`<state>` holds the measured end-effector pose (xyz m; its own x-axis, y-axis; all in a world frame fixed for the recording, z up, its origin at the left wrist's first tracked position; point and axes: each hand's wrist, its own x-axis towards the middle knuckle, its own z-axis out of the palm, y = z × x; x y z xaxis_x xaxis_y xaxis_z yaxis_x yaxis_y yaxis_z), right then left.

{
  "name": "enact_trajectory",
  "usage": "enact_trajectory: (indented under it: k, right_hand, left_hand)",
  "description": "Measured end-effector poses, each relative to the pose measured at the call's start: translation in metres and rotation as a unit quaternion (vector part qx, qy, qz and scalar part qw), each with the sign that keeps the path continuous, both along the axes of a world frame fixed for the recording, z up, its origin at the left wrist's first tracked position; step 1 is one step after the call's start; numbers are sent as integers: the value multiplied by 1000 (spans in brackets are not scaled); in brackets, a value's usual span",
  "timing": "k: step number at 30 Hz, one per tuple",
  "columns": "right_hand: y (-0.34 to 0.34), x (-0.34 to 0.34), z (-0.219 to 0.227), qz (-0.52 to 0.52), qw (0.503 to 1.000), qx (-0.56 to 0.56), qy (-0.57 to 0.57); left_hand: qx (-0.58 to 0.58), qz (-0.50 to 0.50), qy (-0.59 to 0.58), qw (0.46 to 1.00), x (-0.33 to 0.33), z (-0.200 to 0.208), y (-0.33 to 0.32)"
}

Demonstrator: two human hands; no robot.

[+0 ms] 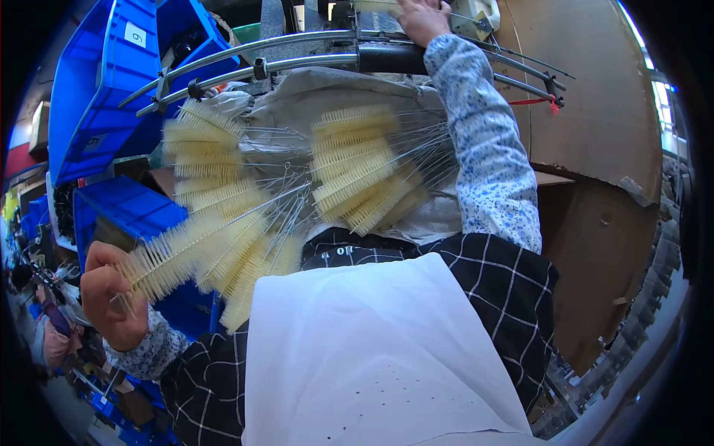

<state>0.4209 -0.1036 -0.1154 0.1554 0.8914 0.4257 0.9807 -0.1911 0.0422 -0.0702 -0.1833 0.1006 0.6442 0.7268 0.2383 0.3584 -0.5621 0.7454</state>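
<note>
A crumpled, greyish-white sheet [327, 85] is spread out. On it, a bunch of cream-bristled cylindrical brushes [355, 149] with thin silver wire stems is laid; a similar left-hand bunch [207, 160] is fanned across its left edge.

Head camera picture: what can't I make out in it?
In the head view:
Pale bristles near the right hand: cut off by the upper edge.
Right brush pile: some wire ends, seemingly behind the right sleeve.
Left brush pile: exact count, hidden by overlap.
Held brush: tip, partly covered by the left hand.
</note>
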Motion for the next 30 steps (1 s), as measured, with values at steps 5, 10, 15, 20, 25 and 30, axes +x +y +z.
enact_trajectory:
  k: [5,10,15,20,25,30]
  right_hand:
    - [-44,-5,32,-137,990,-10,21]
    - [-34,23,-5,-57,990,57,114]
    - [-23,-2,-1,-43,989,61,130]
    - [-8,-43,7,-71,991,47,108]
    - [10,-97,24,-89,981,-4,174]
    - [11,-105,34,-80,980,11,182]
  left_hand:
    - [1,13,-10,1000,-8,-3,3]
    - [-2,-6,-25,1000,-3,-3,6]
    - [7,14,-32,999,-5,-2,2]
    - [5,20,-32,999,-8,1,1]
    - [3,10,-39,999,6,0,5]
    - [-3,-12,-29,999,13,3,9]
